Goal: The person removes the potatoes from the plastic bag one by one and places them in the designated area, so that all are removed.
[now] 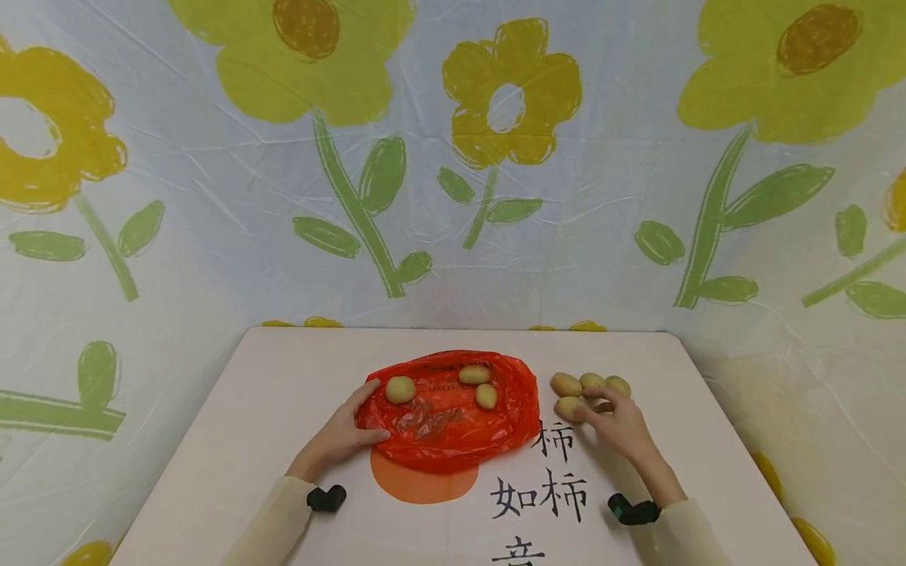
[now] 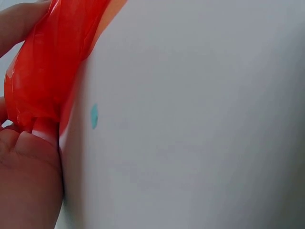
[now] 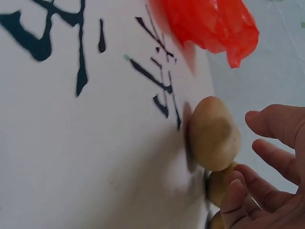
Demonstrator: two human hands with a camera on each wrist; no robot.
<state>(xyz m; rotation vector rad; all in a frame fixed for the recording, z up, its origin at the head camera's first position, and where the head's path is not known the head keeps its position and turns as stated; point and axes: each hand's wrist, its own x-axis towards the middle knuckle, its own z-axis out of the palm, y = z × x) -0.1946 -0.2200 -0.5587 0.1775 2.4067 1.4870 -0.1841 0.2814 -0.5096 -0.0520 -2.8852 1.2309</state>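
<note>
Bag (image 1: 470, 434) is showing glossy, crinkled plastic; potatoes (image 1: 566, 384) are presenting smooth, matt skins; tabletop (image 1: 276, 393) is looking smooth, matt.

The whitish counter (image 1: 283, 401) is printed with black characters (image 1: 565, 494) and an orange shape (image 1: 425, 487). The bag (image 1: 460, 436) is coloured red with dark print (image 1: 435, 367); potatoes (image 1: 400, 390) are tinted tan. Beyond the far edge, white cloth (image 1: 566, 267) is patterned with yellow flowers (image 1: 307, 27) and green leaves (image 1: 383, 174).

Narrow gap between red bag (image 1: 453, 428) and potato cluster (image 1: 591, 380); potatoes crowd right hand (image 1: 623, 423); bag reachable from above.
</note>
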